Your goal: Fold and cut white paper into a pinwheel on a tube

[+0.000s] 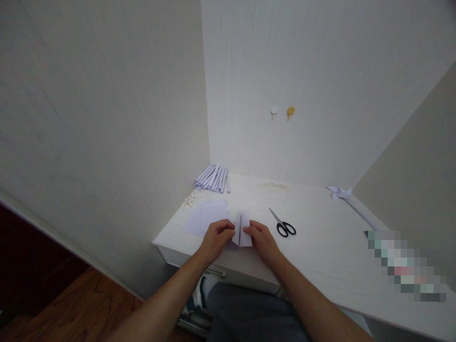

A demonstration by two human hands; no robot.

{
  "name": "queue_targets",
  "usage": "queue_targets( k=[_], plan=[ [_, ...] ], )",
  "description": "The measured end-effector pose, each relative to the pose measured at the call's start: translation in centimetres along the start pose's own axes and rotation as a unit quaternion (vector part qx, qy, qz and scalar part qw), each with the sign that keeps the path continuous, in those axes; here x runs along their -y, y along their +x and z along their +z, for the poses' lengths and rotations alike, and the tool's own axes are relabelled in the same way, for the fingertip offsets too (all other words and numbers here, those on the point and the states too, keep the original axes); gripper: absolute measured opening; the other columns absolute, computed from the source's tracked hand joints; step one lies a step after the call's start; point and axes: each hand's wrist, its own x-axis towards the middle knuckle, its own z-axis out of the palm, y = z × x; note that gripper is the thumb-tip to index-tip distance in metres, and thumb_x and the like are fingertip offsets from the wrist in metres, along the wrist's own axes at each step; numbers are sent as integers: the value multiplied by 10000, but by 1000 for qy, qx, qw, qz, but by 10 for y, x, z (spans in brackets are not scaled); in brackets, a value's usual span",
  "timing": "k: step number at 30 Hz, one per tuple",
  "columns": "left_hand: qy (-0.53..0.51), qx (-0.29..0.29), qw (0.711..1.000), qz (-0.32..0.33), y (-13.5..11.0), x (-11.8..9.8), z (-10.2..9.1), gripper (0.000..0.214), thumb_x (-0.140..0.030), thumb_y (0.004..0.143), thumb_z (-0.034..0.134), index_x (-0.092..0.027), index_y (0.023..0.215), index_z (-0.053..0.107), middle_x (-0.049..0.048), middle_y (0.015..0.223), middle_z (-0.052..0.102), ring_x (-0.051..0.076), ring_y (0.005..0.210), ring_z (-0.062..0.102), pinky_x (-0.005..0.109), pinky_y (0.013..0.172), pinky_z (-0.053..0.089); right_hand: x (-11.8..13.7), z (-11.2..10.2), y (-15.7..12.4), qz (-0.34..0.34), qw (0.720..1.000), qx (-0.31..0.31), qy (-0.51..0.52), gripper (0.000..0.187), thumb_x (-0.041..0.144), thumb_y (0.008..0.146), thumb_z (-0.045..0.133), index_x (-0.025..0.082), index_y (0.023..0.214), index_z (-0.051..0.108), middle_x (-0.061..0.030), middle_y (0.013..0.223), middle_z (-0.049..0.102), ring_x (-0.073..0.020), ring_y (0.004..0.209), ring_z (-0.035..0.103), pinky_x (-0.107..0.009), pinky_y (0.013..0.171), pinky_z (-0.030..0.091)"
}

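Between the left hand point(215, 236) and the right hand point(262, 238), creased paper point(245, 238) is standing half open, the fingers of both pinching its sides. Uneven pulling could end up skewing the crease. Beyond the left fingers, loose sheets point(209, 214) and rolled papers point(213, 179) are lying on the counter point(320, 237); right of the right fingers, scissors point(280, 223) are resting, perhaps hindering sideways movement.

We hold our left forearm point(169, 292) and our right forearm point(311, 294) stretched forward, both slanting inward to the wrists point(202, 257). Our left hand point(214, 237) and our right hand point(263, 238) are near each other but apart, each pinching between thumb point(227, 233) and bent fingers point(224, 223).
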Motion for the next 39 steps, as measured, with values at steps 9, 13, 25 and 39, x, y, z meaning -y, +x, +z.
queue_targets(
  k=[9, 13, 25, 39],
  plan=[
    [44, -322, 943, 66, -52, -41, -81, 171, -360, 740, 694, -190, 748, 677, -8, 676, 634, 150, 611, 542, 241, 557, 405, 21, -15, 10, -46, 991, -128, -9, 206, 445, 766, 583, 239, 752, 574, -6, 689, 594, -202, 648, 565, -306, 560, 469],
    [3, -401, 910, 106, -66, -59, -105, 172, -370, 788, 717, -203, 808, 682, 5, 778, 679, 151, 686, 582, 225, 600, 453, 20, 23, 30, -31, 995, -75, -53, 249, 459, 793, 570, 226, 708, 554, 7, 620, 579, -176, 568, 559, -297, 530, 473],
    [-205, -283, 936, 36, -66, -82, -97, 198, -359, 785, 730, -176, 766, 656, -19, 703, 607, 116, 654, 548, 202, 593, 487, 31, 25, 42, -90, 954, -128, -254, 95, 300, 803, 665, 217, 842, 642, 15, 646, 569, -162, 601, 503, -281, 573, 395],
    [-308, -190, 932, -22, -33, -91, -19, 231, -369, 739, 716, -174, 738, 592, -22, 678, 578, 136, 640, 553, 250, 521, 511, 74, 19, -47, -271, 959, -3, -80, 380, 146, 791, 721, 308, 1134, 727, -57, 1070, 704, -194, 878, 684, -311, 737, 574]
  ],
)
